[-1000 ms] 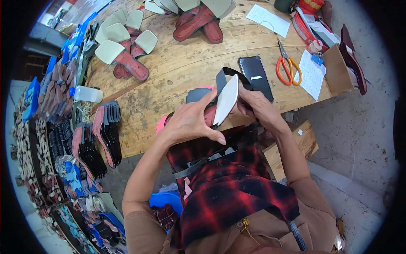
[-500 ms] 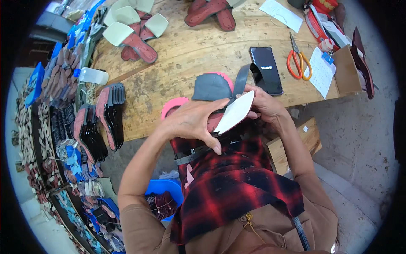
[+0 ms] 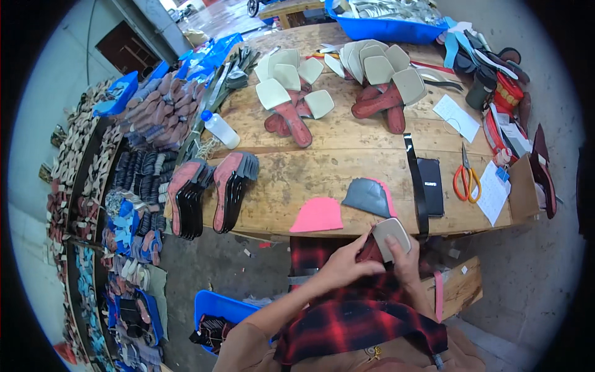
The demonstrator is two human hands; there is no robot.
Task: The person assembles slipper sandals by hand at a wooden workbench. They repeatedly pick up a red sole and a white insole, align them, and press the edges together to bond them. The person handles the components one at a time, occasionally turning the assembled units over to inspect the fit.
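At the table's near edge, both my hands are closed on one dark red insole (image 3: 370, 251) with a cream, square toe piece (image 3: 392, 240). My left hand (image 3: 343, 265) grips the red part from the left. On the right, my right hand (image 3: 404, 255) holds the cream end, its thumb lying on top. The palm-side fingers are partly hidden. Just beyond my hands lie a pink curved piece (image 3: 317, 215) and a dark grey piece (image 3: 367, 196) with a pink rim beneath it. A glossy black strip (image 3: 416, 180) runs across the table's edge beside a phone (image 3: 432, 186).
Orange-handled scissors (image 3: 466, 180) and paper sheets (image 3: 494, 191) lie at right. Cream-toed insoles (image 3: 291, 121) are piled farther back, near a white bottle (image 3: 220, 129). Stacked insoles (image 3: 186, 198) overhang the left edge. A blue bin (image 3: 214, 301) stands below; loaded shelves line the left.
The view has tilted up, showing more of the table. The black strip, curled up beside my right hand before, now lies flat. The insole has turned in my hands, its cream toe facing up.
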